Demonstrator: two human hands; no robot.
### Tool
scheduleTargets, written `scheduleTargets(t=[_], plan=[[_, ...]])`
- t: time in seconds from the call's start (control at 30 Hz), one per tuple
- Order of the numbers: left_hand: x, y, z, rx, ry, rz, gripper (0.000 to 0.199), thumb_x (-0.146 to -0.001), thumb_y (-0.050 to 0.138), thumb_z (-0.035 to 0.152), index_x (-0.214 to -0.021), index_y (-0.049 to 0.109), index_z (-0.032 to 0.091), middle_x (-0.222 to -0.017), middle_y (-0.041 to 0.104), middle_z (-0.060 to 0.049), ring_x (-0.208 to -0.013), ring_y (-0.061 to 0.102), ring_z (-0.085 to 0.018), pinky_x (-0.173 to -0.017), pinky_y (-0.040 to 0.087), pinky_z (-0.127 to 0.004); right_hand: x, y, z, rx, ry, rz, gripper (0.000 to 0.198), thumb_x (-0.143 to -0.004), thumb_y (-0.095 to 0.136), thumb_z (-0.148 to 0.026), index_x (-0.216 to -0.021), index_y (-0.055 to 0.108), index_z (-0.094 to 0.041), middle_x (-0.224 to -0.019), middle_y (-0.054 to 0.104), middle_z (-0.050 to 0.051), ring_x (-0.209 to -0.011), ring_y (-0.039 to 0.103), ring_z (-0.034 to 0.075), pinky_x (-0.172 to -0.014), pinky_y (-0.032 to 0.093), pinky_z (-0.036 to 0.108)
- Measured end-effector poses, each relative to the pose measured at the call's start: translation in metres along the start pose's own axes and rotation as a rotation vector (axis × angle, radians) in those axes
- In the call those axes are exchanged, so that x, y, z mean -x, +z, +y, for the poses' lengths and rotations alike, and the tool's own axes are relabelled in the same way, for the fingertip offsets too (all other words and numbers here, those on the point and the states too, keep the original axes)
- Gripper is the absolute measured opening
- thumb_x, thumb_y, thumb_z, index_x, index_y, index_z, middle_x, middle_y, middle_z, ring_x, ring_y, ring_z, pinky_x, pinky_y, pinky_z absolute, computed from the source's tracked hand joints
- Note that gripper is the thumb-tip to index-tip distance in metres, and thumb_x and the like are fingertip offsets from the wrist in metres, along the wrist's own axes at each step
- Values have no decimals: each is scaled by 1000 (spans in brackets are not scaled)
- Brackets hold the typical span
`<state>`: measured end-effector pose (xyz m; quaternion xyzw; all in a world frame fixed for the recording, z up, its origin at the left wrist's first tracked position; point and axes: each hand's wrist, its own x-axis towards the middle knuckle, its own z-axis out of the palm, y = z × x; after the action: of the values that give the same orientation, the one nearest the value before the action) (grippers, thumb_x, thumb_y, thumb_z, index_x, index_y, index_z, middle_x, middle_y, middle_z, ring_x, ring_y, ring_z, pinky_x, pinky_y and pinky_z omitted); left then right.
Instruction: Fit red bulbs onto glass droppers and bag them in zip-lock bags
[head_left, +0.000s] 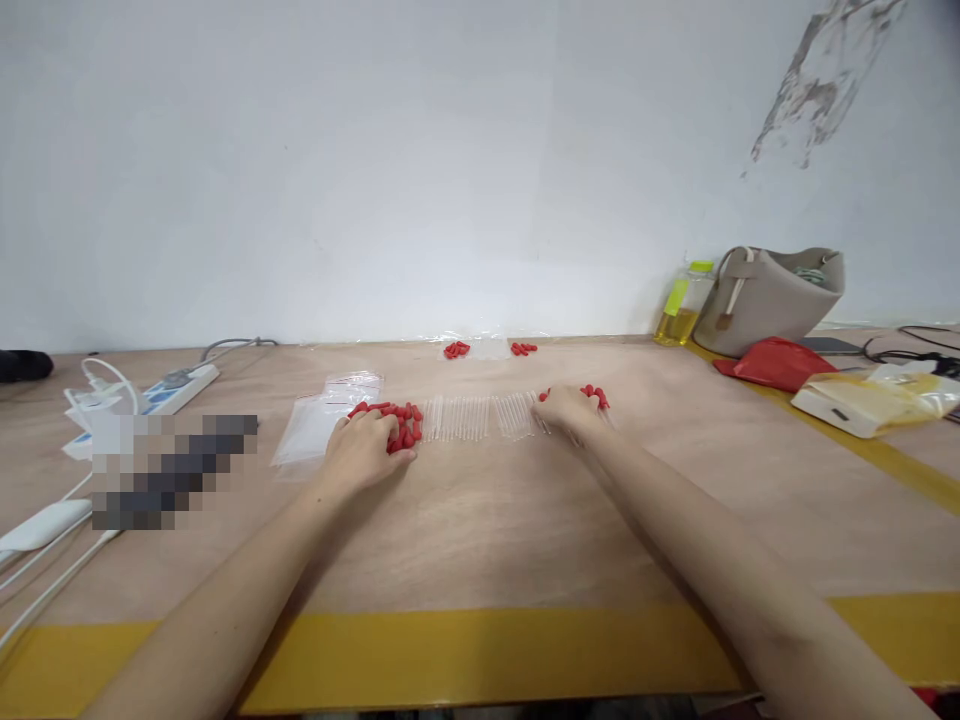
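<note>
My left hand [367, 445] rests palm down at the near left edge of a pile of small red rubber-like bulbs [409, 412]. Its thumb stands apart from the curved fingers, and some bulbs show between them. Thin clear tubes [457, 418] lie side by side in a row to the right of that pile. A second group of slanted clear tubes [516, 414] reaches to my right hand [566, 410]. The fingers of that hand are closed and point down at the tubes; what they pinch is hidden. More red bulbs [595, 394] lie just beyond it.
Clear plastic bags [311, 430] lie left of the left hand. Two small red heaps, left [456, 350] and right [524, 349], sit on plastic near the wall. A power strip [180, 390] stands left. A bottle [684, 305], grey bag [772, 300] and red pouch [772, 362] are right.
</note>
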<state>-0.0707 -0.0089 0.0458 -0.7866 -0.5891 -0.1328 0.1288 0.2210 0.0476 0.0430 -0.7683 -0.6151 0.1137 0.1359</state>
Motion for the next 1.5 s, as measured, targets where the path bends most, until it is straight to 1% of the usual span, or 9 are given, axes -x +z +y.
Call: scheduleTargets(t=[0.13,0.33,0.6,0.83,0.97,1.1,1.17,1.33,1.5], plan=[[-2,2,9,-31,16,105,22,-72,53,43,-71,56,21,-85,58,-5,-86,50,-25,-74,35,-36,17,-3,13,-53,-150,152,25,-71,46,-34,-58,60,-18,-64,62,6,-65,56,20,-61,33,28],[-6,13,14,-40,55,95,21,-75,52,39,-76,62,21,-89,57,-7,-91,48,-25,-79,33,-37,47,8,41,-160,-367,345,20,-70,50,-33,-59,58,-19,-61,60,1,-63,52,15,-61,32,25],[-11,26,14,-14,82,192,16,-74,51,26,-68,61,16,-78,55,-9,-80,50,-25,-72,38,-37,67,16,46,-193,-445,361,19,-70,51,-34,-60,54,-18,-57,55,0,-62,51,15,-60,32,26],[0,2,39,302,133,334,15,-77,48,24,-75,61,16,-76,54,-5,-78,51,-19,-73,40,-31,66,18,52,-299,-521,368,17,-73,50,-32,-63,51,-17,-58,55,0,-57,50,13,-57,34,24],[13,4,63,539,341,158,12,-77,48,18,-83,59,18,-82,55,-3,-78,52,-15,-70,42,-27,61,22,58,-392,-604,327,14,-77,46,-29,-72,50,-17,-65,58,2,-56,51,12,-54,37,23],[18,17,75,593,379,8,10,-76,47,14,-79,56,16,-76,54,-2,-64,51,-12,-59,41,-23,60,26,59,-409,-672,268,14,-80,44,-27,-83,52,-16,-72,60,3,-62,54,14,-58,39,24],[16,23,78,592,349,21,5,-76,51,20,-76,54,16,-71,53,-1,-59,49,-11,-55,40,-23,61,28,58,-392,-692,253,17,-81,43,-27,-89,53,-16,-74,62,4,-64,55,14,-60,39,25],[8,32,81,611,271,27,18,-76,57,33,-73,53,16,-66,54,0,-59,50,-12,-55,40,-24,69,28,51,-334,-762,290,20,-82,42,-25,-96,54,-17,-77,63,4,-69,56,15,-69,38,28],[7,34,84,654,288,52,22,-84,48,27,-103,54,18,-84,57,-3,-76,54,-15,-70,43,-28,79,28,44,-282,-859,280,17,-84,40,-24,-89,55,-17,-81,64,4,-69,55,14,-75,33,31]])
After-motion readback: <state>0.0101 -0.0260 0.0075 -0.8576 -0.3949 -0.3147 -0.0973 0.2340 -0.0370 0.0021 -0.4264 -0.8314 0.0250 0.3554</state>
